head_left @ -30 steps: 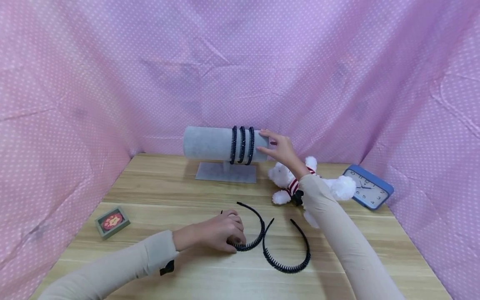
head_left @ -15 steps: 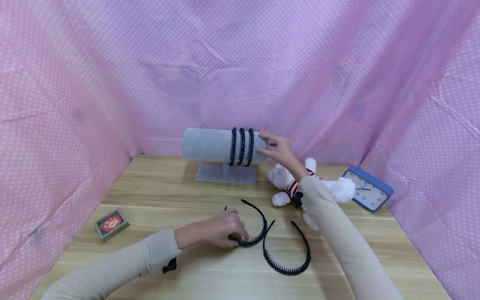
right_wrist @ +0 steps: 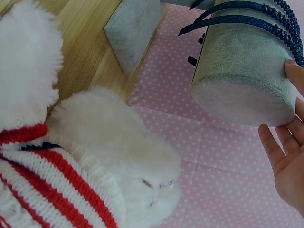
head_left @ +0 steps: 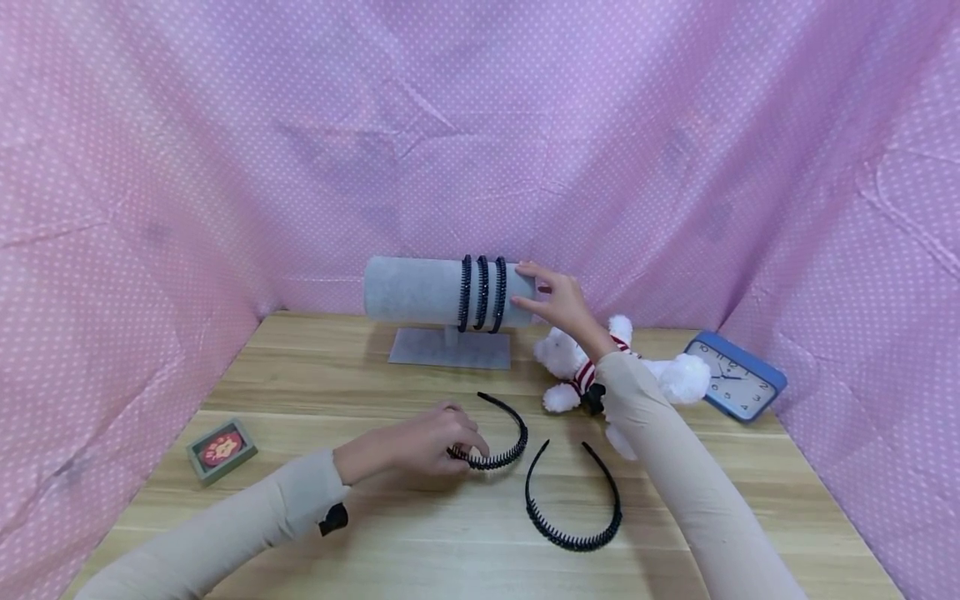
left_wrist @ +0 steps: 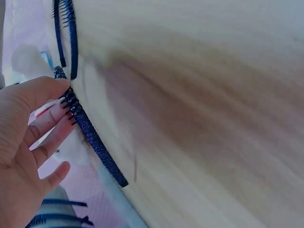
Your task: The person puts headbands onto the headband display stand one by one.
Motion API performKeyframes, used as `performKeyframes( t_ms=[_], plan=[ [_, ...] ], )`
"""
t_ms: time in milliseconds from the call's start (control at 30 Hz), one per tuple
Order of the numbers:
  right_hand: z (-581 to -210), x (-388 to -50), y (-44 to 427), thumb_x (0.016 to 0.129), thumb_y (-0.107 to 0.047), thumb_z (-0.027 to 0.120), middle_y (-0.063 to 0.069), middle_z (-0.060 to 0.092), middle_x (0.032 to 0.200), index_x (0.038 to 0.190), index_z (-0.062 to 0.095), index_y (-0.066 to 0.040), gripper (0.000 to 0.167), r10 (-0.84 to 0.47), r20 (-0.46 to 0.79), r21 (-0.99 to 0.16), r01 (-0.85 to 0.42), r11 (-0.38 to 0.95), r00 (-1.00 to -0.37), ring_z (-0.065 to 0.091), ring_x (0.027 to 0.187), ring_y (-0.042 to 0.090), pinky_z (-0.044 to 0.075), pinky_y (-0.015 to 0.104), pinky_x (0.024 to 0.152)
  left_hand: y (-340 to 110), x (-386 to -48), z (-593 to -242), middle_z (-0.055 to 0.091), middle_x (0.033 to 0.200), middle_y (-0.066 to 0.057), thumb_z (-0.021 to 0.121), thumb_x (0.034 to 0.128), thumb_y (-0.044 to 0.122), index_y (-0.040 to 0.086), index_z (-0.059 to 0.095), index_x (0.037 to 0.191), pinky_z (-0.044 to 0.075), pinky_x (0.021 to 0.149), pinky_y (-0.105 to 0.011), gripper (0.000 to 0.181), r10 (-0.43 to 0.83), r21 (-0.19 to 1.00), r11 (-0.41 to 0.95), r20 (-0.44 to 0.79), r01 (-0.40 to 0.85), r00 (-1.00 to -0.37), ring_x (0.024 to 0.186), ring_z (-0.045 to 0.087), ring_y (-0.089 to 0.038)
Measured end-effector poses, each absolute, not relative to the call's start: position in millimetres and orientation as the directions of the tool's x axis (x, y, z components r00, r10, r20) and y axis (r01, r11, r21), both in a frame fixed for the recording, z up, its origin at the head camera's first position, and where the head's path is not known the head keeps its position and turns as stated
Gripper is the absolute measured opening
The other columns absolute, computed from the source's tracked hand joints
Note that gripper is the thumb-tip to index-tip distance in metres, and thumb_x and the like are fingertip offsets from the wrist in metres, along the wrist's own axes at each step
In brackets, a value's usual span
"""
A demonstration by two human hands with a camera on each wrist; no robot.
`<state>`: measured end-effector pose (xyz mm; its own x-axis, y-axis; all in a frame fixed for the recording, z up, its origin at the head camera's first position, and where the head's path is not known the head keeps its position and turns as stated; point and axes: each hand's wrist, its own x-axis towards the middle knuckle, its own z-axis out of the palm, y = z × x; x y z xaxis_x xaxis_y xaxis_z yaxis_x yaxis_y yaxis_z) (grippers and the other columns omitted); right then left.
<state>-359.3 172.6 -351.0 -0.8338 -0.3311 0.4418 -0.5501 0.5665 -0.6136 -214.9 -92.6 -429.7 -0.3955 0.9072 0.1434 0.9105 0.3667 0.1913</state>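
Note:
My left hand [head_left: 437, 439] pinches a black toothed headband [head_left: 504, 458] between thumb and fingers; in the left wrist view the thumb presses on the band [left_wrist: 92, 135]. Another black headband [head_left: 576, 542] lies on the table to its right, its ends pointing toward the back. Three dark headbands [head_left: 482, 292] sit side by side around the right part of a grey cylindrical stand [head_left: 412, 287]. At the stand's right end rests my right hand [head_left: 564, 302], thumb and fingers spread against the cylinder [right_wrist: 244, 71] in the right wrist view.
A white plush toy [head_left: 558, 354] in a red-striped top lies beneath my right forearm. Behind it to the right leans a blue clock [head_left: 738, 379]. At the table's left is a small green-framed picture [head_left: 222, 450]. Pink dotted cloth [head_left: 480, 150] surrounds the table [head_left: 315, 400].
My left hand has moved slightly toward the back with its headband, which now stands apart from the other one on the table. The right hand keeps its place on the stand.

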Motion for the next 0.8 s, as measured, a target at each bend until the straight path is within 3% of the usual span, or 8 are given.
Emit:
performKeyframes(
  t_ms=[167,300,433,567,800],
  plan=[
    [-351,-360,173,0.089,-0.018,0.081,0.012,0.055,0.15,0.137,0.064,-0.007,0.052,-0.327,0.448,-0.616,-0.552,0.562,-0.832,0.057,0.135,0.031,0.054,0.044,0.105,-99,-222,-422,0.072,0.09,0.007,0.078,0.0862,0.016,0.019,0.076,0.114,0.051,0.087,-0.028,0.028,0.888,0.251,0.382,0.167,0.89,-0.428,0.083,0.06,-0.003],
    [-351,-359,173,0.088,-0.017,0.081,0.013,0.055,0.15,0.138,0.064,-0.007,0.053,-0.333,0.458,-0.608,-0.564,0.559,-0.824,0.057,0.135,0.033,0.054,0.044,0.104,-105,-229,-412,0.072,0.09,0.003,0.074,0.0891,0.011,0.014,0.076,0.116,0.055,0.076,-0.021,0.027,0.875,0.373,0.386,0.141,0.844,-0.462,0.081,0.064,-0.004],
    [-350,-360,173,0.089,-0.017,0.081,0.013,0.056,0.15,0.137,0.064,-0.007,0.052,-0.331,0.461,-0.604,-0.564,0.563,-0.824,0.057,0.134,0.033,0.054,0.044,0.105,-112,-235,-401,0.07,0.087,0.003,0.073,0.0909,0.01,0.012,0.074,0.117,0.06,0.074,-0.028,0.026,0.853,0.491,0.401,0.108,0.774,-0.51,0.081,0.067,-0.004],
    [-350,-361,172,0.089,-0.017,0.081,0.013,0.055,0.15,0.137,0.064,-0.007,0.052,-0.328,0.457,-0.609,-0.56,0.562,-0.827,0.057,0.135,0.033,0.054,0.043,0.105,-119,-242,-393,0.071,0.09,0.005,0.072,0.0928,0.012,0.014,0.073,0.119,0.06,0.075,-0.027,0.026,0.826,0.572,0.427,0.069,0.7,-0.56,0.082,0.067,-0.003],
    [-351,-359,172,0.088,-0.016,0.081,0.014,0.053,0.152,0.138,0.063,-0.006,0.054,-0.327,0.446,-0.619,-0.551,0.559,-0.833,0.056,0.135,0.035,0.053,0.046,0.105,-133,-252,-384,0.073,0.092,0.003,0.071,0.0949,0.013,0.012,0.071,0.119,0.06,0.081,-0.031,0.024,0.823,0.659,0.382,0.076,0.648,-0.563,0.086,0.068,-0.007]
  ],
)
